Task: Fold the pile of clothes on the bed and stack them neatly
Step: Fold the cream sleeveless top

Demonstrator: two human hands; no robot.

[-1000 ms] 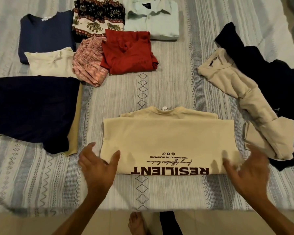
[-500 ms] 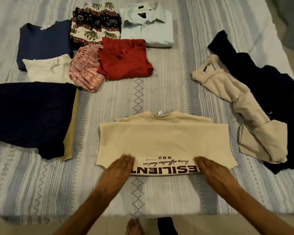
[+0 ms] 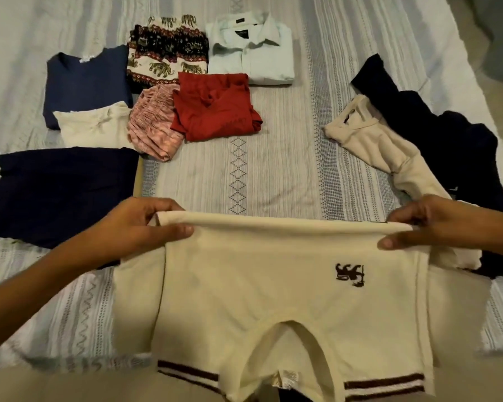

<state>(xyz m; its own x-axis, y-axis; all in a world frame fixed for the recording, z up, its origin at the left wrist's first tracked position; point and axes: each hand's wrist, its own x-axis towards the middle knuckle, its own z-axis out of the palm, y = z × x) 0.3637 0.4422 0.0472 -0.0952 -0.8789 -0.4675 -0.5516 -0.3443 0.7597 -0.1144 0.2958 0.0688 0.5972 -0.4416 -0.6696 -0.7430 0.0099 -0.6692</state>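
A folded cream t-shirt (image 3: 273, 300) with a small dark emblem hangs lifted off the bed in front of me, its neck opening and striped collar toward me at the bottom. My left hand (image 3: 140, 227) pinches the folded top edge at its left end. My right hand (image 3: 442, 224) pinches the same edge at its right end. Folded garments lie on the striped bedspread (image 3: 273, 169): a dark navy piece (image 3: 58, 192) at left, a blue top (image 3: 87, 82), a cream top (image 3: 96, 126), a pink piece (image 3: 154, 129), red cloth (image 3: 215, 108), elephant-print fabric (image 3: 166, 50) and a white collared shirt (image 3: 253, 53).
An unfolded heap lies at the right: a beige garment (image 3: 389, 152) over a black one (image 3: 447, 134). The bed's near edge runs along the bottom of the view, partly behind the held shirt. A grey object shows at the top right corner past the bed.
My hands went from flat on the folded shirt's near edge to gripping its two ends and lifting it off the bed. The printed lettering no longer shows; the emblem side faces me.
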